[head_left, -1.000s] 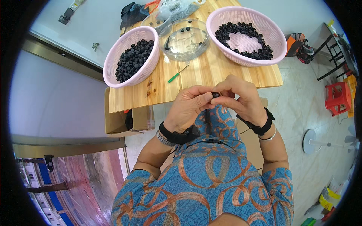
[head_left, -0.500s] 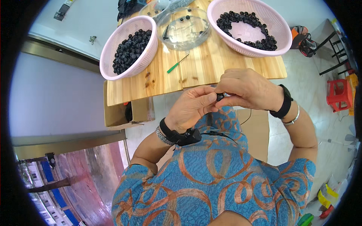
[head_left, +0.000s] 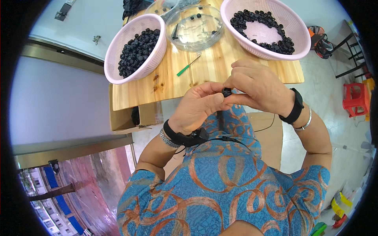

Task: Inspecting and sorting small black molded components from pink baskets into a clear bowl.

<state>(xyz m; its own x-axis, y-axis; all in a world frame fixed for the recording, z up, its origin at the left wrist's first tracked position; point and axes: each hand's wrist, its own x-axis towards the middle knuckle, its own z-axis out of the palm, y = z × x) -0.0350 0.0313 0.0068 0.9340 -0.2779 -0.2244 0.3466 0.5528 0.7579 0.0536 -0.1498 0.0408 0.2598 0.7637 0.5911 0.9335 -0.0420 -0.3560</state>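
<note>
Between the fingertips of both hands is a small black knob-like plastic part (head_left: pixel 226 92), in front of the table's near edge. My left hand (head_left: pixel 201 103) pinches it from the left with thumb and fingers. From the right, my right hand (head_left: pixel 258 84) grips the same part, its thumb beneath and its curled fingers above. Much of the part is covered by the fingers. Beyond the hands, a screwdriver (head_left: pixel 188 66) with a green handle lies on the wooden table (head_left: pixel 157 92). A pink basket (head_left: pixel 156 59) at the left holds a heap of similar black parts.
Another pink basket (head_left: pixel 252 49) at the right has black parts spread in a ring. A clear round tray (head_left: pixel 193 46) between the baskets holds a few black pieces. Below the table's left side stands a cardboard box (head_left: pixel 120 120); a red stool (head_left: pixel 354 100) is at the far right.
Both hands have shifted slightly left and up with the black part between them. The right hand's upper fingers are raised a little more. The table scene has shifted slightly in the picture.
</note>
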